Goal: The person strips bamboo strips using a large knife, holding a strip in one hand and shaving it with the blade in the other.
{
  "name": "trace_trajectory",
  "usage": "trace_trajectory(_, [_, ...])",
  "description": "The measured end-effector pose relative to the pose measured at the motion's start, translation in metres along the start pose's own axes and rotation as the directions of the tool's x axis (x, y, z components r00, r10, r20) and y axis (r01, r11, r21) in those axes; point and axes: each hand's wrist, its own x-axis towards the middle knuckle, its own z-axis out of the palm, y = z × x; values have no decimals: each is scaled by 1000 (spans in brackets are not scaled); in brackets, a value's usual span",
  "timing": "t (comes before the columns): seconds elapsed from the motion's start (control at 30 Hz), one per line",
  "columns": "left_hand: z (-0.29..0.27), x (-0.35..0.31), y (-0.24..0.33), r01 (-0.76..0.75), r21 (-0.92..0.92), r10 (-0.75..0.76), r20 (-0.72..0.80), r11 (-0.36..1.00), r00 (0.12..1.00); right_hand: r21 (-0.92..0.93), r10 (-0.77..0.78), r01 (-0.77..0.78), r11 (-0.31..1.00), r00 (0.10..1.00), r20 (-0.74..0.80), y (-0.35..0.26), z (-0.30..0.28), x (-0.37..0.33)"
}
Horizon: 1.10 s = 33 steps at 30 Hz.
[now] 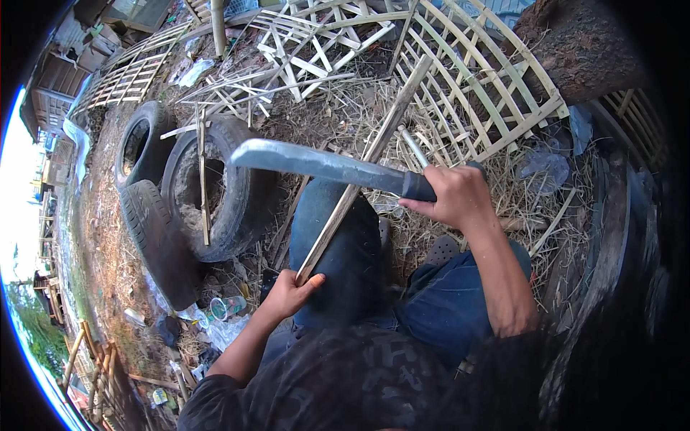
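Note:
My right hand [458, 195] is closed round the black handle of a machete [323, 167]. Its broad, worn grey blade points left, level above my knee, and crosses over a long wooden strip [384, 133]. My left hand [293, 293] grips the strip's lower end beside my left thigh, with something orange-brown around the thumb. From there the strip slants up and away to the right, its far end near the woven lattice. Whether the blade touches the strip, I cannot tell.
Old tyres [237, 208] lie at the left, a thin stick [203, 179] across one. Bamboo lattice panels [496, 86] and loose slats [302, 57] spread at the back. A tree trunk [582, 54] stands far right. Shavings, plastic scraps and a clear cup [223, 307] litter the ground.

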Motion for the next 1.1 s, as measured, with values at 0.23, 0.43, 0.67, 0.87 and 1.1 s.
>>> trace_trajectory(0.23, [-17,15,-26,-39,-145,75,254,989,964,75,493,-493,867,870,19,69,-8,14])
trace_trajectory(0.43, [-24,29,-36,59,-342,116,469,938,876,190,335,-344,920,939,77,41,-6,8])
trace_trajectory(0.67, [-18,21,-29,38,-371,136,431,928,892,-16,21,-21,1000,1000,5,35,3,11])
trace_trajectory(0.87, [-19,19,-26,61,-391,143,470,918,871,-50,18,-20,999,999,-31,43,0,7])
trace_trajectory(1.1, [-18,22,-27,51,-351,108,420,935,901,19,457,-456,890,889,-37,53,-22,1])
